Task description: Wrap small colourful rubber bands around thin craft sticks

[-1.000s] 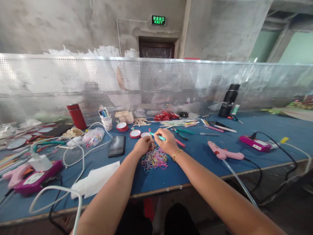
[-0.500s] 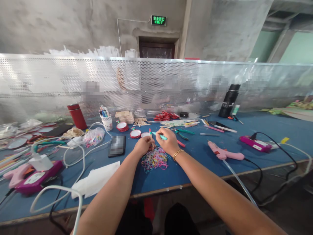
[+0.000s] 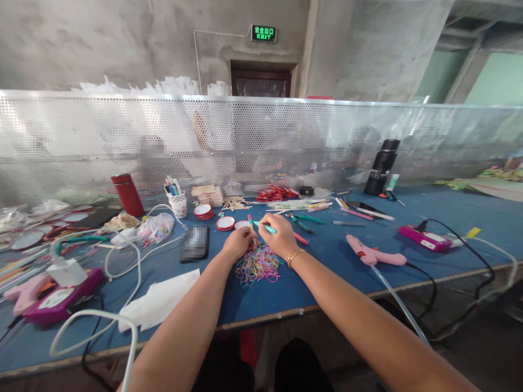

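My left hand (image 3: 241, 243) is closed on a thin stick (image 3: 250, 221) with a red and green upper end, which stands nearly upright from the fingers. Closed around a turquoise marker (image 3: 270, 229), my right hand (image 3: 279, 234) points its tip left, at or very near the stick. Whether tip and stick touch is too small to tell. A gold bracelet circles the right wrist. Just below both hands lies a tangled heap of multicoloured strings (image 3: 258, 265) on the blue table (image 3: 327, 272). Round red-rimmed pieces (image 3: 225, 222) lie beyond my left hand.
A phone (image 3: 195, 243), white paper (image 3: 161, 299) and looping white cables lie left. Pliers (image 3: 302, 222) and a pink glue gun (image 3: 373, 254) lie right. Further back stand a red bottle (image 3: 128, 195), a pen cup (image 3: 177, 203) and a black bottle (image 3: 382, 167) before a perforated metal screen (image 3: 253, 141).
The whole view has shifted very slightly. Both hands keep nearly the same place and hold, with the marker still near the stick.
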`<state>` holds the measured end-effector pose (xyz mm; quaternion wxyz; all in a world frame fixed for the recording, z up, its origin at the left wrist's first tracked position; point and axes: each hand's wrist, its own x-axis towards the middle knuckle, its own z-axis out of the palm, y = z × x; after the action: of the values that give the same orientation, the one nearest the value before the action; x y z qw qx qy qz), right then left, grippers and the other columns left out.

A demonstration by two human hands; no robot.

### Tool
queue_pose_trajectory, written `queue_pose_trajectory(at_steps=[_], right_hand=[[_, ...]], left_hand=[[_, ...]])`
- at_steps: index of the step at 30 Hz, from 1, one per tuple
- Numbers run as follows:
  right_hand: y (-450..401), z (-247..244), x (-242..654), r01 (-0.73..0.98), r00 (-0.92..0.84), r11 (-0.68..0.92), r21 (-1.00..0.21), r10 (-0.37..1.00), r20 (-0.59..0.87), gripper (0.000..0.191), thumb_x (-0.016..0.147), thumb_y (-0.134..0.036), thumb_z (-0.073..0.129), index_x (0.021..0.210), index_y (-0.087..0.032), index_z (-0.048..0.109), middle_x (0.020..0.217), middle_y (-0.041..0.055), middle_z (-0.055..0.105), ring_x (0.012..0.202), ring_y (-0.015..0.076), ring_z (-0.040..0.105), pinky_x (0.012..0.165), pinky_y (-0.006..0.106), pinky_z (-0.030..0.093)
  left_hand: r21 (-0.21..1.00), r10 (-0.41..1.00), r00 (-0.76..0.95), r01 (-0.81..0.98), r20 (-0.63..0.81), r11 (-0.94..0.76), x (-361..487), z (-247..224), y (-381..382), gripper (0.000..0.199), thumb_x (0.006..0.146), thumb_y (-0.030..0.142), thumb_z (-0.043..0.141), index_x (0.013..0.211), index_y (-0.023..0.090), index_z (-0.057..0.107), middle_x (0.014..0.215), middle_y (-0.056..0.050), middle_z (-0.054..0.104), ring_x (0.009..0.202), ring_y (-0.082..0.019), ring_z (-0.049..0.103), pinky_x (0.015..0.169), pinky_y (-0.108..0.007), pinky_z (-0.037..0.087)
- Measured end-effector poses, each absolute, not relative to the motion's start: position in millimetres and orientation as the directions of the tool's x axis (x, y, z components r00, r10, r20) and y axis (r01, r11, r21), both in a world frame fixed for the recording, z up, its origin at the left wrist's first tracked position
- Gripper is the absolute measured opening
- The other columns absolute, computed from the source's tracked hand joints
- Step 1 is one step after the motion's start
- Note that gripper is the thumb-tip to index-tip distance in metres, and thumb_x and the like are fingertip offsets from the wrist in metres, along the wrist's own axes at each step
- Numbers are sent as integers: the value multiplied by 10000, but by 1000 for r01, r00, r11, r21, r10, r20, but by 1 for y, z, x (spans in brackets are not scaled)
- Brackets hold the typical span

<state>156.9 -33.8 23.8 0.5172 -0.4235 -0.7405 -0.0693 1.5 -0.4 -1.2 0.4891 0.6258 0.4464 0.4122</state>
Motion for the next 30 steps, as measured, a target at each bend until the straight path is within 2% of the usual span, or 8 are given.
queue_pose_trajectory(at_steps=[23, 30], right_hand=[[-33, 23, 157, 686, -103, 643, -340, 549, 829, 131, 857, -219, 539, 726, -227, 547, 723, 1, 611, 755, 169, 537, 734, 270, 388], [-32, 22, 157, 683, -116, 649, -336, 550, 827, 132, 854, -220, 547, 722, -225, 543, 714, -4, 604, 743, 168, 530, 717, 268, 381]], left_hand=[[980, 963, 256, 157, 80, -123, 3, 2, -3, 154, 817, 199, 579, 676, 161, 531, 618, -2, 637, 483, -90, 575, 497, -186, 446], [982, 961, 261, 134, 93, -131, 2, 1, -2, 168, 792, 230, 631, 668, 160, 540, 623, 3, 629, 490, -89, 575, 502, -189, 451]])
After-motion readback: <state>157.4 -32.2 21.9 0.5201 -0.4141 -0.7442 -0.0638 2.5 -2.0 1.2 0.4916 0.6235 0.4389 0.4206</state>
